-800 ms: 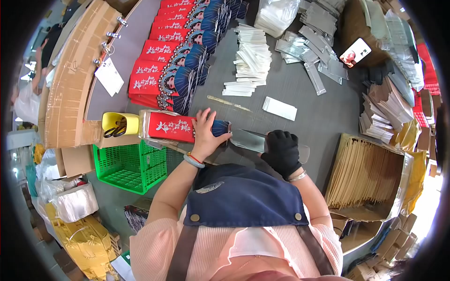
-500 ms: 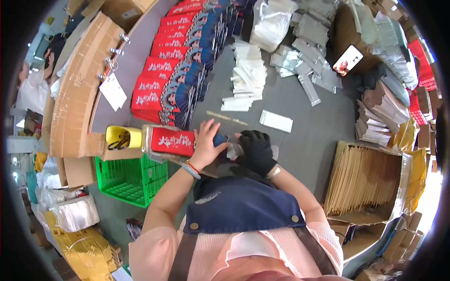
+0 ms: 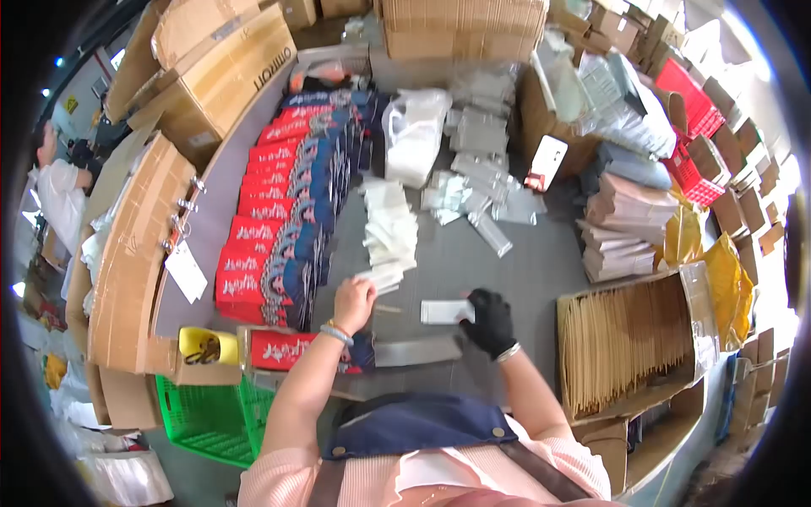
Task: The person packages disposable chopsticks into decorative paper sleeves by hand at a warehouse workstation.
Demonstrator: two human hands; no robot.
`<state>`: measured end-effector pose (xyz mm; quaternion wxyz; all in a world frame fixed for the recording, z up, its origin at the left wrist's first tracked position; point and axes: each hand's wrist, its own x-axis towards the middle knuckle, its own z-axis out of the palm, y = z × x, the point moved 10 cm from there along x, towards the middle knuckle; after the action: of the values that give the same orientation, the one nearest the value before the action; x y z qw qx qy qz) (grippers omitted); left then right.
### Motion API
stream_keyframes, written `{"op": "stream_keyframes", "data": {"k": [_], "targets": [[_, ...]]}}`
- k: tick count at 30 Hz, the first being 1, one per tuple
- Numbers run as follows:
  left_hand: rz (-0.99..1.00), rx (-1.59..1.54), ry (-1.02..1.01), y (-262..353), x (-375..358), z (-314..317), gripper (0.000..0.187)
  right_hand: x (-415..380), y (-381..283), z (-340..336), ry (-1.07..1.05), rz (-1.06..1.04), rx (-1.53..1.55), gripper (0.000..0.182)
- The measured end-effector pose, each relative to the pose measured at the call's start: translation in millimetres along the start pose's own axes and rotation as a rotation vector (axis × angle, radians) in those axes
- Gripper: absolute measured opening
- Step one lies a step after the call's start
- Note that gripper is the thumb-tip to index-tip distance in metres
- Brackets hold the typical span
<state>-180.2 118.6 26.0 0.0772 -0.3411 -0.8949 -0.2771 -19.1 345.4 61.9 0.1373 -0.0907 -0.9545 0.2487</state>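
Note:
My left hand (image 3: 355, 304) is closed, fingertips pinched at the near end of a spread stack of white slips (image 3: 390, 228). My right hand (image 3: 490, 324), in a black glove, has its fingers on the right end of a white card-like slip (image 3: 441, 312) lying on the grey table. Below the hands lies a long clear plastic sleeve (image 3: 418, 350). To its left, partly behind my left forearm, a red and blue printed packet (image 3: 279, 348) rests by the table's front edge.
Rows of red and blue packets (image 3: 270, 211) line the left side. Clear plastic sleeves (image 3: 481, 173), a white plastic bag (image 3: 414, 135) and a phone (image 3: 547, 162) lie farther back. A carton of brown envelopes (image 3: 625, 342) stands right; a yellow holder (image 3: 208, 346) and green crate (image 3: 211, 418) are left.
Both hands have moved apart from the packet and forward, the left to the white slips, the right to the single slip. The clear sleeve now lies uncovered. The camera view has shifted.

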Motion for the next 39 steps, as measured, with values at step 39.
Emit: {"op": "stream_keyframes", "data": {"k": [39], "targets": [[0.113,-0.329,-0.340,105.1,4.2,59.2,0.030,-260.8,243.2,-200.5,0.493,1.071,-0.417,0.023]]}}
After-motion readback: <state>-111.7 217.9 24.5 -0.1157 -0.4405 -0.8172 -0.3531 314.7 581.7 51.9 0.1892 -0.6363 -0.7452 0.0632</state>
